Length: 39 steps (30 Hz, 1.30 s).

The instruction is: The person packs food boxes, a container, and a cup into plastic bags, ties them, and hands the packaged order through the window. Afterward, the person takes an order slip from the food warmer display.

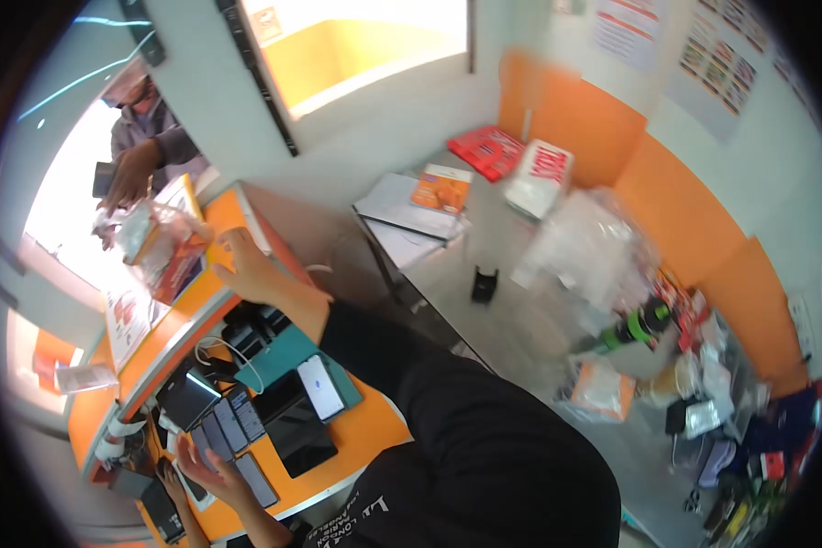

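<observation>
My right hand (248, 267) reaches out in a black sleeve to the upper counter ledge, its fingers loosely apart with nothing in them. Just beyond it lies a clear plastic bag with boxes (160, 242). Palm up and fingers spread, my left hand (212, 470) is above the lower orange desk (370, 437) and appears bare of any object. Around it lie several dark-screened phones (239, 411) and a black tablet (294, 437). A phone with a lit white screen (321, 388) rests on a teal mat (350, 388).
Another person's hand (171, 481) is beside my left hand, near a dark box (162, 510). Across the counter, a person (146, 137) holds a dark phone (104, 179). A grey table (530, 338) bears plastic bags (584, 247), a green-black bottle (635, 326) and papers (397, 215).
</observation>
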Tool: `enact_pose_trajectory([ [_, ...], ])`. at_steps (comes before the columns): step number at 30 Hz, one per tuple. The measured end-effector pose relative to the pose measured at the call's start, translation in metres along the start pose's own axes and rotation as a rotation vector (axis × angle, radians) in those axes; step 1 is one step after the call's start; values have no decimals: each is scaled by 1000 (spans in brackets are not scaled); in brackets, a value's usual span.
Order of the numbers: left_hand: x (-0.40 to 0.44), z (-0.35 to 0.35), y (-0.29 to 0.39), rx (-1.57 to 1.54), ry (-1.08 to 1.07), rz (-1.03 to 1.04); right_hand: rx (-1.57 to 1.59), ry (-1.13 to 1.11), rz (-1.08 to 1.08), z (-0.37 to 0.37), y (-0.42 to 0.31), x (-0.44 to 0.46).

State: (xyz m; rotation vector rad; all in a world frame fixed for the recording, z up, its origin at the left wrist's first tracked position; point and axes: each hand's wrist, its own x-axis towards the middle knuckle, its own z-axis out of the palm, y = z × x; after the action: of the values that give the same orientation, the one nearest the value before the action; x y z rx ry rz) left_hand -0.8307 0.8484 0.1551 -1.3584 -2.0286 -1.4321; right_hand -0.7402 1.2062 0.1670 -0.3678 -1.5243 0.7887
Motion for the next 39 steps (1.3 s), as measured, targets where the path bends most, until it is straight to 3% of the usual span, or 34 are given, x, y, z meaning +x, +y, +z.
enact_pose_trajectory([
  [2, -48, -18, -15, 16, -49, -24, 190, 75, 53, -56, -72, -52],
  [4, -85, -30, -31, -60, -82, -160, 165, 107, 19, -99, -90, -133],
  [6, -111, -33, -40, -137, -146, -202, 12, 50, 23, -140, -109, -218],
  [8, -133, -39, -35, -214, -204, -253, -110, -115, 297, -191, -137, -309],
  [9, -142, -35, -23, -279, -291, -238, -246, -94, 260, -218, -149, -352],
  [10, -151, -32, -12, -351, -382, -220, -390, -72, 223, -241, -170, -392],
  [12, -175, -27, 7, -420, -540, -167, -401, 52, 576, -278, -243, -463],
  [15, -222, -20, 30, -531, -821, -58, -605, 329, 676, -309, -336, -563],
  [16, -240, -23, 49, -621, -922, -107, -673, 425, 698, -312, -369, -591],
  [20, -315, -26, 103, -713, -1222, 25, -808, 839, 787, -308, -470, -728],
  [22, -351, -36, 137, -773, -1380, 101, -864, 928, 759, -290, -522, -783],
  [26, -436, -40, 189, -814, -1720, 526, -907, 1246, 864, -252, -618, -882],
  [29, -550, 13, 194, -716, -1958, 795, -973, 1410, 763, -219, -694, -943],
  [30, -607, 48, 188, -660, -2126, 783, -984, 1443, 758, -209, -728, -965],
  [31, -657, 57, 220, -620, -2530, 214, -1016, 1491, 749, -200, -765, -986],
  [32, -699, 59, 222, -460, -2324, 905, -1036, 1525, 744, -188, -798, -1006],
  [33, -722, 20, 268, -286, -2172, 1252, -1072, 1585, 768, -175, -832, -1032],
  [37, -844, -92, 382, -143, -2136, 1616, -1275, 1865, 695, -137, -945, -1145],
  [39, -896, -137, 424, -128, -2143, 1710, -1291, 2103, 545, -134, -1008, -1184],
])
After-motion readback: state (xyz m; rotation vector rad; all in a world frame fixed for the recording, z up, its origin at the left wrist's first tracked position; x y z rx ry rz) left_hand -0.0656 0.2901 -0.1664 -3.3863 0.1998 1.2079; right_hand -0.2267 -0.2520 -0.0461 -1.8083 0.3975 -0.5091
